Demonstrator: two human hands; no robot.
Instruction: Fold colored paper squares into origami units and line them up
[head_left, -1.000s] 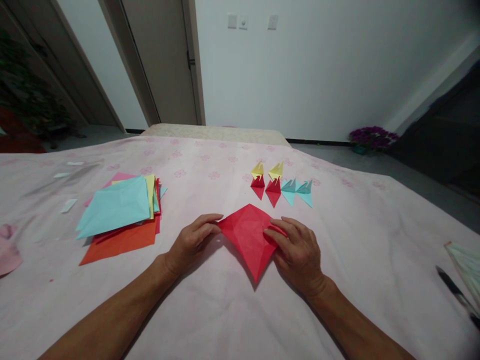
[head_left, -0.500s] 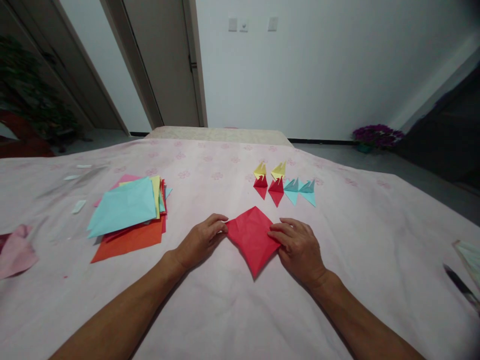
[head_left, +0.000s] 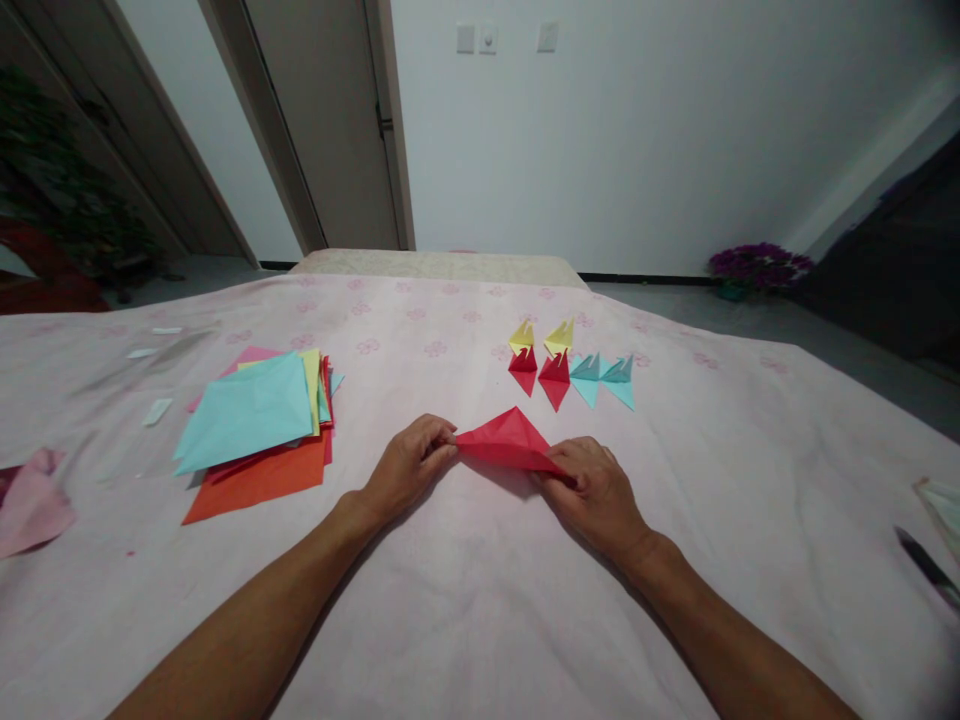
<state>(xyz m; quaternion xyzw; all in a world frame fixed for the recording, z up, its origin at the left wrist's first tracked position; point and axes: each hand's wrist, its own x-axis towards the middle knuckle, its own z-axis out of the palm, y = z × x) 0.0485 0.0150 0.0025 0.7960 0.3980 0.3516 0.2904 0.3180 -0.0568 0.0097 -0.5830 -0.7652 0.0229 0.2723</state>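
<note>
A sheet of red paper (head_left: 507,442) is bent between my two hands, its peak pointing away from me. My left hand (head_left: 418,455) pinches the left corner with thumb and fingers. At the right corner my right hand (head_left: 592,488) is closed on the paper, with the fingertips partly hidden. Beyond it stand several small folded paper birds: red ones (head_left: 554,375), yellow ones (head_left: 559,337) and light blue ones (head_left: 619,375).
To the left lies a pile of coloured paper (head_left: 247,410), light blue on top, orange at the bottom. Pink paper (head_left: 36,502) rests at the far left near small white strips (head_left: 157,411). A dark pen-like object (head_left: 926,565) lies at the right edge of the pink tablecloth (head_left: 465,620).
The red paper was spread as a flat diamond; now its near corner is folded up and away from me. My right hand has turned and closed around the right corner.
</note>
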